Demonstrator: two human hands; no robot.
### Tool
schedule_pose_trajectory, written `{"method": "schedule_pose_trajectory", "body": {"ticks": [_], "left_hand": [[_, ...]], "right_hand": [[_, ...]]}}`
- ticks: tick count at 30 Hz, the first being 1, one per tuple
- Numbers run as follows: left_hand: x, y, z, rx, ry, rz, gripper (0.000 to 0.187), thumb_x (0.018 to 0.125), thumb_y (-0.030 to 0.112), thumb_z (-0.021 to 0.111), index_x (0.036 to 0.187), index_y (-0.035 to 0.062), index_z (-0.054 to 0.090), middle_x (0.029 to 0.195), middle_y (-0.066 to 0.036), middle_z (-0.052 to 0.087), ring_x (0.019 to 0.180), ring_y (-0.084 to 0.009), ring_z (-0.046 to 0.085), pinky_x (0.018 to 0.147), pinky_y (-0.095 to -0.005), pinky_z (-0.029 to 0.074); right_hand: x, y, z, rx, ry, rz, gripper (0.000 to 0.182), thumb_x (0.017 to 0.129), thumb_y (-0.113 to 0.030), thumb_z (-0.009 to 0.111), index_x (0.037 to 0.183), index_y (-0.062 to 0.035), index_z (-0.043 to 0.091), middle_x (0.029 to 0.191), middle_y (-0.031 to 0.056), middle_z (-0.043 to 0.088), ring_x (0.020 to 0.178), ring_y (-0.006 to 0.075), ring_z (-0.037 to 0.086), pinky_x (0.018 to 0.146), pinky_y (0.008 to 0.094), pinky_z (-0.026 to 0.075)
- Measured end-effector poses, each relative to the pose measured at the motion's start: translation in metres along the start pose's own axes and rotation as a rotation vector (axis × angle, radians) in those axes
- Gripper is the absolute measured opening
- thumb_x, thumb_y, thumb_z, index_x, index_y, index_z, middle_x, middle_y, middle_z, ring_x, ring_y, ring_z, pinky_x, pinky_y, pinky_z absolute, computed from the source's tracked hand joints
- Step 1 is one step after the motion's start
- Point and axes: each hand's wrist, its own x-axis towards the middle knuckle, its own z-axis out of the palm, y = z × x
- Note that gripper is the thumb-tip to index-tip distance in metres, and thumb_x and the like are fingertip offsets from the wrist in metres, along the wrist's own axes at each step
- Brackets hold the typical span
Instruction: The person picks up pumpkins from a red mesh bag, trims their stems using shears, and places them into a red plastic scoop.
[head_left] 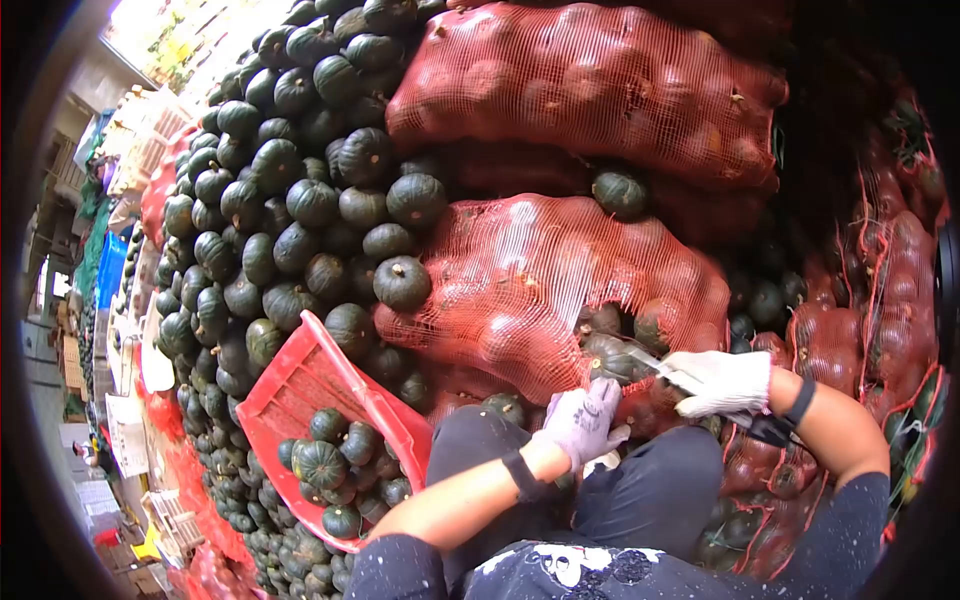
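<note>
My left hand (583, 425), in a pale glove, is closed at the torn edge of a red mesh sack (500, 270) lying in front of my knees. My right hand (722, 382), also gloved, grips a thin metal-bladed cutting tool (655, 366) that points left toward the hole in the mesh. Whether it is a knife or scissors, I cannot tell. A dark green squash (612, 358) shows through the hole between my hands, with more squashes behind it inside the sack. Another squash (620, 194) rests on top of the sack.
A red plastic crate (375, 395) with several green squashes stands tilted at my left. Behind it rises a large heap of loose squashes (310, 200). A second full mesh sack (590, 90) lies beyond, and more filled sacks (905, 290) are stacked at the right.
</note>
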Motion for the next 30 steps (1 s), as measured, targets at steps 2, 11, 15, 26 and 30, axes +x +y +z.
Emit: {"method": "schedule_pose_trajectory", "body": {"ticks": [2, 11, 15, 26, 30], "left_hand": [[0.022, -0.007, -0.013, 0.096, -0.011, 0.053, 0.059, 0.084, 0.047, 0.068, 0.129, 0.0096, 0.058, 0.119, -0.017, 0.061, 0.100, -0.0322, 0.068, 0.082, -0.0493, 0.055], [0.060, -0.073, -0.045, 0.300, -0.173, 0.085, 0.041, 0.086, 0.036, 0.064, 0.116, 0.0079, 0.065, 0.120, -0.014, 0.061, 0.099, -0.0333, 0.069, 0.085, -0.0483, 0.056], [0.028, -0.076, -0.040, 0.149, -0.063, 0.026, 0.045, 0.088, 0.036, 0.063, 0.123, 0.0079, 0.059, 0.127, -0.019, 0.058, 0.099, -0.0394, 0.068, 0.085, -0.0528, 0.054], [-0.065, -0.042, -0.007, -0.076, -0.008, -0.020, 0.036, 0.095, 0.036, 0.060, 0.112, 0.0051, 0.054, 0.114, -0.022, 0.056, 0.092, -0.0400, 0.067, 0.080, -0.0501, 0.055], [-0.034, -0.060, -0.066, -0.003, -0.146, 0.094, 0.043, 0.095, 0.044, 0.056, 0.120, 0.0101, 0.061, 0.115, -0.020, 0.064, 0.101, -0.0376, 0.067, 0.090, -0.0458, 0.054]], "right_hand": [[-0.014, 0.018, 0.002, -0.084, 0.126, 0.276, 0.065, 0.077, -0.028, 0.070, 0.132, -0.0023, 0.047, 0.110, 0.0208, 0.063, 0.104, 0.0325, 0.065, 0.090, 0.0431, 0.052], [0.075, 0.016, -0.022, -0.015, -0.021, 0.096, 0.050, 0.074, -0.026, 0.069, 0.116, -0.0024, 0.054, 0.095, 0.0144, 0.064, 0.084, 0.0252, 0.064, 0.077, 0.0367, 0.051], [0.133, -0.031, -0.028, 0.352, -0.324, 0.103, 0.034, 0.070, -0.009, 0.064, 0.102, -0.0022, 0.061, 0.070, 0.0029, 0.059, 0.061, 0.0171, 0.057, 0.055, 0.0356, 0.045], [0.102, -0.048, 0.031, 0.316, -0.234, 0.144, 0.032, 0.077, -0.016, 0.066, 0.104, -0.0023, 0.056, 0.081, 0.0089, 0.059, 0.067, 0.0171, 0.056, 0.060, 0.0322, 0.046], [0.088, -0.027, 0.026, 0.377, 0.021, 0.148, 0.034, 0.076, -0.013, 0.067, 0.108, -0.0033, 0.058, 0.086, 0.0084, 0.062, 0.071, 0.0165, 0.057, 0.062, 0.0305, 0.047]]}}
